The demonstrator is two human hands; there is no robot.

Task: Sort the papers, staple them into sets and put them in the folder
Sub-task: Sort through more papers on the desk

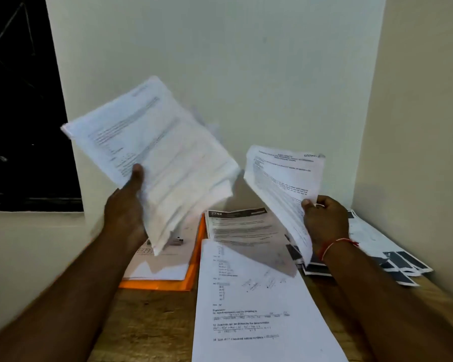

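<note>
At left, raised above the wooden table: left hand gripping a thick stack of papers, thumb on top, fingers hidden beneath, long axis tilted up and away to the left, blurred by motion.

Below that stack, flat on the table: orange folder with a loose sheet on it and a small silver and dark object, possibly the stapler; too small to tell.

Centre, just right of the folder: a printed sheet with a dark header. Nearer the body, a maths worksheet overlapping its lower edge, long axis running towards the viewer.

Right of centre, lifted: right hand, red thread at the wrist, pinching a thinner set of sheets by its right edge between thumb and curled fingers.

Far right, by the wall: a pile of sheets with dark printed blocks, just below and beyond the right hand.

Probably mid-sort. All piles below both hands; right hand nearest the centre and right piles, left hand nearest the folder. No staple visible anywhere.
</note>
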